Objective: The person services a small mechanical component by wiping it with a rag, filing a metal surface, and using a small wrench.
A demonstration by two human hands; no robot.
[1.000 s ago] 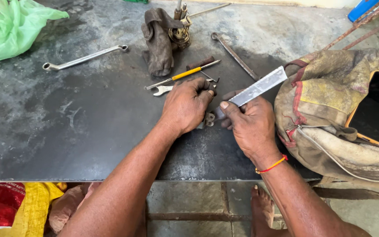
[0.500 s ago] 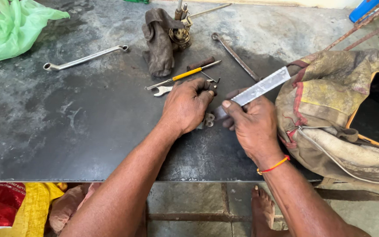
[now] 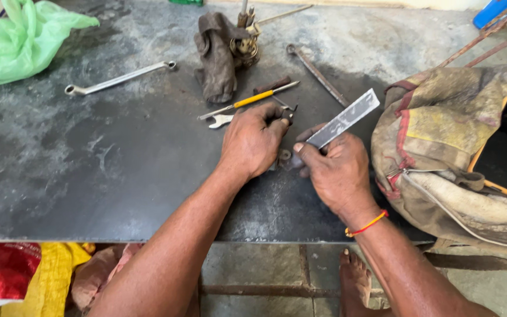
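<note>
Since a moment ago your right hand (image 3: 338,170) has barely shifted, still pinching the flat metal file (image 3: 344,119) angled up toward the worn canvas bag (image 3: 441,147), while your left hand (image 3: 253,141) stays curled down over a small metal part (image 3: 284,156) on the surface (image 3: 118,158). That surface is a dark, scuffed metal sheet carrying a ring spanner (image 3: 118,77), a grimy rag (image 3: 215,58), a yellow-handled screwdriver (image 3: 253,100) and a green plastic bag (image 3: 19,38). Below its front edge you see stone floor and a bare foot (image 3: 356,282).

Dark, scuffed metal tabletop (image 3: 118,176) in daylight, above a grey stone-slab floor (image 3: 253,270) with mortar joints.
</note>
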